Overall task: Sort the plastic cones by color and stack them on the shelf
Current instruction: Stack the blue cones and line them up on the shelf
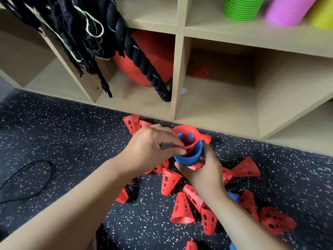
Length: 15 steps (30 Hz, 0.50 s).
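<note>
A red perforated cone [187, 134] sits nested inside a blue cone [191, 156], both held above the floor. My left hand [153, 147] pinches the red cone's rim. My right hand [203, 170] grips the blue cone from below, with another red cone under it. Several red cones [182, 210] lie scattered on the speckled floor around my hands. Part of a blue cone [233, 196] shows behind my right wrist. One red cone [201, 72] lies deep in the lower shelf compartment [225, 105] straight ahead.
The wooden shelf unit [178, 69] stands ahead. A red ball [153, 56] and black ropes [137, 56] fill the compartment to the left. Green [241, 8], pink [286, 11] and yellow [322, 17] stacks sit on the upper shelf. A black cord [27, 179] loops on the floor at left.
</note>
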Available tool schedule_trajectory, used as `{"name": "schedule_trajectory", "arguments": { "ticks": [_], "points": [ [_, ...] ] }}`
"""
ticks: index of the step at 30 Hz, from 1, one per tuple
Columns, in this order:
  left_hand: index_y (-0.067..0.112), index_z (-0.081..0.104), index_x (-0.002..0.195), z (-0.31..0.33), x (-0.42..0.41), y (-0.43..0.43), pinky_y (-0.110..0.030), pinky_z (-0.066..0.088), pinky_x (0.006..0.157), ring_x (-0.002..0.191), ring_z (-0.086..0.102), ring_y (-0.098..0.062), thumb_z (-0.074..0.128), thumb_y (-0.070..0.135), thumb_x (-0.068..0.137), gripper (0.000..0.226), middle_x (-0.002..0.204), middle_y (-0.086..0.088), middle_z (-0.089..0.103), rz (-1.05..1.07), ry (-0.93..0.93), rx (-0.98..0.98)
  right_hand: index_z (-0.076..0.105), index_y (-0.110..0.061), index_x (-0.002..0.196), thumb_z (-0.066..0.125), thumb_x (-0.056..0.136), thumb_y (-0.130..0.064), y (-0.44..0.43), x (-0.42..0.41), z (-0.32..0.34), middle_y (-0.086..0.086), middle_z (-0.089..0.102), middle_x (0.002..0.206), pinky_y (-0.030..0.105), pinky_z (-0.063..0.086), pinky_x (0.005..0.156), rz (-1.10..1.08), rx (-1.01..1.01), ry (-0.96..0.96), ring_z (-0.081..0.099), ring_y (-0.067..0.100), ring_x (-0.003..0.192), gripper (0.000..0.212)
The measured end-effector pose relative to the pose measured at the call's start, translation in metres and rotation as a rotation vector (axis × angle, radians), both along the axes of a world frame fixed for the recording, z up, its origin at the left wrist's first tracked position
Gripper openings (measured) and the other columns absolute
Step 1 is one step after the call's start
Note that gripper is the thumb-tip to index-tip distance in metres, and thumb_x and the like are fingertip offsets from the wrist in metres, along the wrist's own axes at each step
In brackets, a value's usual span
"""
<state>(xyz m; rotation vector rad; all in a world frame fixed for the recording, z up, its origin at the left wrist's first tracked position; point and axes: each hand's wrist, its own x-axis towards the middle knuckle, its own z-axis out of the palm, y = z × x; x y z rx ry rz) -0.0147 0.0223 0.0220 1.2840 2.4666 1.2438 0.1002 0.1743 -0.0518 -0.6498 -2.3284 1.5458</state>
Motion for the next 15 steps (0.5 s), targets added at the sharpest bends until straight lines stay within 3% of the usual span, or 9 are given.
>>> {"name": "schedule_trajectory", "arguments": {
  "ticks": [2,5,8,10,12,15],
  "points": [
    [0.022,0.078,0.085,0.001,0.001,0.001,-0.036,0.052,0.066,0.072,0.065,-0.015,0.079,0.027,0.084,0.005,0.082,0.007,0.072,0.084,-0.14,0.081,0.059,-0.041,0.123,0.092,0.064,-0.025,0.001,0.003,-0.002,-0.021,0.068,0.114,0.018,0.052,0.082,-0.005,-0.005,-0.018,0.066,0.001,0.1,0.069],
    [0.015,0.073,0.084,-0.001,-0.002,0.0,-0.031,0.048,0.057,0.06,0.059,-0.013,0.072,0.022,0.091,0.01,0.069,-0.006,0.067,0.371,-0.254,0.253,0.056,-0.049,0.116,0.093,0.063,-0.032,0.003,0.006,0.0,-0.022,0.068,0.112,0.009,0.046,0.077,-0.048,0.009,-0.043,0.065,-0.002,0.098,0.067],
    [0.015,0.071,0.084,-0.017,-0.013,-0.004,-0.039,0.05,0.059,0.062,0.057,-0.019,0.067,0.027,0.093,0.015,0.072,-0.013,0.068,0.597,-0.339,0.333,0.054,-0.046,0.112,0.095,0.061,-0.034,0.011,0.008,-0.001,-0.021,0.067,0.109,0.009,0.045,0.079,-0.109,0.053,-0.044,0.063,-0.001,0.098,0.067],
    [0.021,0.071,0.083,-0.035,-0.018,-0.007,-0.041,0.052,0.061,0.061,0.056,-0.017,0.065,0.03,0.092,0.014,0.072,-0.007,0.07,0.632,-0.351,0.2,0.056,-0.041,0.115,0.095,0.061,-0.033,0.016,0.011,-0.002,-0.021,0.067,0.109,0.013,0.048,0.082,-0.145,0.038,-0.039,0.064,-0.002,0.099,0.067],
    [0.028,0.073,0.084,-0.052,-0.017,-0.008,-0.036,0.051,0.058,0.057,0.055,-0.01,0.066,0.027,0.092,0.01,0.07,0.0,0.07,0.601,-0.406,0.03,0.056,-0.038,0.117,0.095,0.061,-0.031,0.023,0.016,0.0,-0.022,0.066,0.111,0.006,0.045,0.081,-0.167,0.01,-0.036,0.062,-0.007,0.1,0.069],
    [0.026,0.072,0.111,-0.065,-0.007,-0.006,-0.025,0.049,0.064,0.06,0.057,0.0,0.068,0.025,0.091,0.021,0.092,0.007,0.073,0.578,-0.431,-0.22,0.055,-0.037,0.119,0.094,0.062,-0.032,0.028,0.023,0.002,-0.025,0.063,0.113,0.003,0.043,0.082,-0.173,-0.009,-0.04,0.059,-0.011,0.104,0.07]
  ]
}}
